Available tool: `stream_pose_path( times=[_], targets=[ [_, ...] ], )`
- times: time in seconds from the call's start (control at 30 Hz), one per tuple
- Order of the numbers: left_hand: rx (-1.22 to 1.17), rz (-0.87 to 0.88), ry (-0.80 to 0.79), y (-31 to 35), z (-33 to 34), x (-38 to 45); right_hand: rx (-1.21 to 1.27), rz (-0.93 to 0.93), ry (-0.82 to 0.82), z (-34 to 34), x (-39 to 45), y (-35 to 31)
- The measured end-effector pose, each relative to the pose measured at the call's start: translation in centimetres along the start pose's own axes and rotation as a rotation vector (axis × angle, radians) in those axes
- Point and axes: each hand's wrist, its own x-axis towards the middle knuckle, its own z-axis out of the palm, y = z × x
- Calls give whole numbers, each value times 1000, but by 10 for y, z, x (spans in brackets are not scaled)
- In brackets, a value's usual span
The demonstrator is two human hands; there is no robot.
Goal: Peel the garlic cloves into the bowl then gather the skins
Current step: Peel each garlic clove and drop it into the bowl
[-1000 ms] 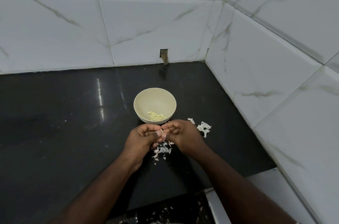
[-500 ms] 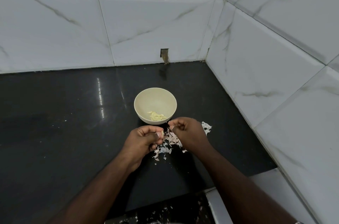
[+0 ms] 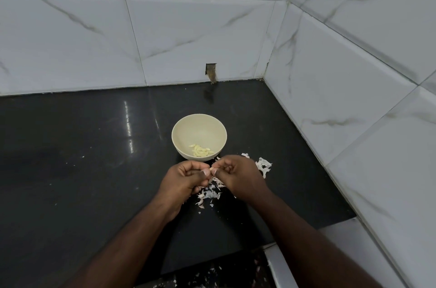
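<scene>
Garlic clove sits right between the two hands, just on the near side of the bowl and above the counter. Only a pale sliver of it shows between the fingertips, so which way its long axis runs cannot be told. Left hand has its fingers curled in, thumb nail up against the clove. Right hand mirrors it, fingers curled, thumb and fingertip pinching the same clove from the other side. The two thumbs almost touch.

Inside the bowl, peeled cloves lie in a small heap toward the near wall, most of them with their long axes running left to right, a few slanted. The bowl stands upright on the dark counter.

Skins are scattered on the counter directly under the hands, in thin white flakes. A second clump of skins lies just to the right of the right hand, near the tiled wall. More flakes dot the dark floor below the counter edge.
</scene>
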Motion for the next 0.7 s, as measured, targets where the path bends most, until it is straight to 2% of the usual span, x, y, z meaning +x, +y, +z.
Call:
stream_pose_path(
  times=[0.1,0.27,0.37,0.53,0.7],
  targets=[
    [19,29,0,0,1,-2,81,11,24,3,-2,-1],
    [19,71,92,-1,2,0,127,43,13,6,-6,-1],
    [41,118,112,0,4,-1,318,157,8,9,-5,-3],
    [105,187,106,0,5,-2,786,458,-72,6,-5,-11],
    [149,224,96,-1,4,-4,942,613,-141,5,-4,-12]
  ],
)
